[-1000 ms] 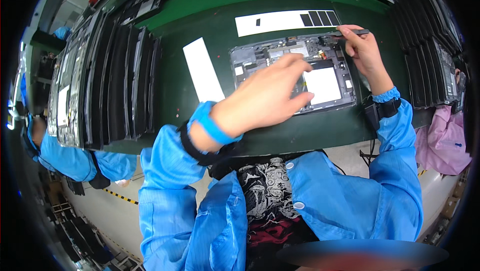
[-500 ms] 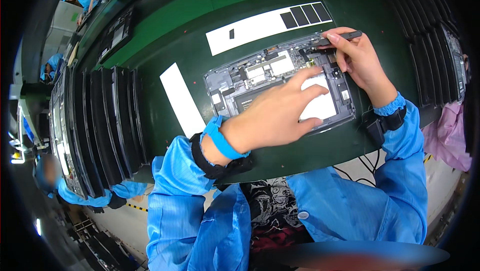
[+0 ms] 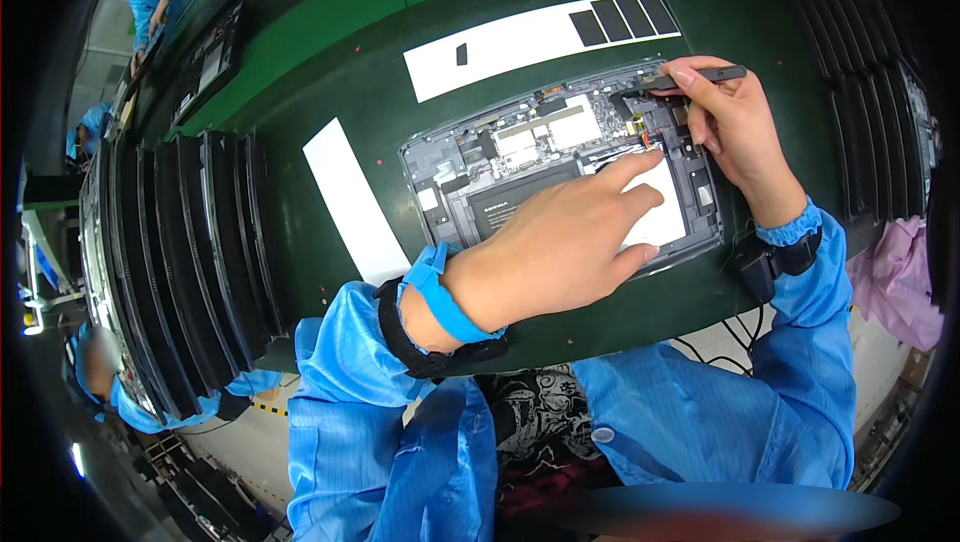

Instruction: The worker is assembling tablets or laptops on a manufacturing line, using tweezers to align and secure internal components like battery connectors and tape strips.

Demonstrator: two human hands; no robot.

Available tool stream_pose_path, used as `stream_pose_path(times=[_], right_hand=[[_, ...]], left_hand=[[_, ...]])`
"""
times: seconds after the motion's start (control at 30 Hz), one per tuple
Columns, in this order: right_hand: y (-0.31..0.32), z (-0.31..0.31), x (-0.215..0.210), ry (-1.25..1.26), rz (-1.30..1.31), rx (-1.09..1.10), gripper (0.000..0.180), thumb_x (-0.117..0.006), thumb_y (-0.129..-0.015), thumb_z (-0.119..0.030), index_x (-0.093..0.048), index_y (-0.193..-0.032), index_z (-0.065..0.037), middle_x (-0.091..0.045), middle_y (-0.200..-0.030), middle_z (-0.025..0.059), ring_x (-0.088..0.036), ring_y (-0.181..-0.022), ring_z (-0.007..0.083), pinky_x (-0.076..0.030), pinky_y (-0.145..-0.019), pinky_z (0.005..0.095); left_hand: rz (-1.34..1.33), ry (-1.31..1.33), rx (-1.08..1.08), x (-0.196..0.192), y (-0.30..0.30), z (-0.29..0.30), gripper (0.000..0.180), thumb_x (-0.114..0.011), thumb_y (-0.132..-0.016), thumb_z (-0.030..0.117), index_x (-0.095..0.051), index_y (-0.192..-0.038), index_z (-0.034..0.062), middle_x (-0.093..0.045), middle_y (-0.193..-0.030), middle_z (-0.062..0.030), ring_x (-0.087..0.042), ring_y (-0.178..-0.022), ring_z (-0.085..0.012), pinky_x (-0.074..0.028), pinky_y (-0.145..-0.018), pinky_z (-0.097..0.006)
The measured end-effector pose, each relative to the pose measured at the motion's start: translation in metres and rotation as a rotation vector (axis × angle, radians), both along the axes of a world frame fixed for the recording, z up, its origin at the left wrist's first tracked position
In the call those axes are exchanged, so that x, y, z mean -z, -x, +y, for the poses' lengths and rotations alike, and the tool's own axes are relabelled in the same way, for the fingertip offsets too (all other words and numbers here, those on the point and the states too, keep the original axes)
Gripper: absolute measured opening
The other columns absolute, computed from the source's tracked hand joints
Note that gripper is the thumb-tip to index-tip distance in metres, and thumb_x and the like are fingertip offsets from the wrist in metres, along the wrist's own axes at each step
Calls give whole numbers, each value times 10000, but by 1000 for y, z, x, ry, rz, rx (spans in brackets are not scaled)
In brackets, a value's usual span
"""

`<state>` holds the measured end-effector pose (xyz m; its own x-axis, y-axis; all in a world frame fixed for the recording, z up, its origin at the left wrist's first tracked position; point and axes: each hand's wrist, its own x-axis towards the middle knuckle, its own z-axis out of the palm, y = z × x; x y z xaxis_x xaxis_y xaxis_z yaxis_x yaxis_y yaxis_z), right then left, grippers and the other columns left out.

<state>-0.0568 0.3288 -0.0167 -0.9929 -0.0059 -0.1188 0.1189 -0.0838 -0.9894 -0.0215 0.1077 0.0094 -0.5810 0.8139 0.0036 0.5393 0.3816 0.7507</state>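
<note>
Opened tablet at frame centre on green worktop, left hand loosely curled, flat over and hiding its lower middle, right hand at upper right pinching dark tool, tip indistinct.

Bright even overhead light; sharp centre, fisheye-bent dark rim.

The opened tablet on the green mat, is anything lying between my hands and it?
Nothing visible: the left hand rests directly on the opened grey tablet, and the right hand holds a slim dark tool at its top edge.
</note>
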Motion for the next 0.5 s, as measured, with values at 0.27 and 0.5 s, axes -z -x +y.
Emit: stream_pose_path(times=[0.27,0.5], right_hand=[[2,1,1,-8,-4,-10,248,-640,-875,-146,-625,-1012,60,-677,-818,131,-491,-445,41,-312,-359,166],[2,5,4,-3,7,-1,249,-643,-873,-148,-626,-1008,61,-673,-811,126,-497,-466,44,-317,-365,167]], left_hand=[[17,12,-18,0,-4,2,357,-614,-843,199,-560,-1132,-5,-411,-1385,-170,-607,-919,-355,-484,-807,-406],[101,-49,-207,0,-10,15,497,-642,-832,251,-482,-1237,13,-377,-1361,-287,-598,-953,-426,-491,-841,-423]])
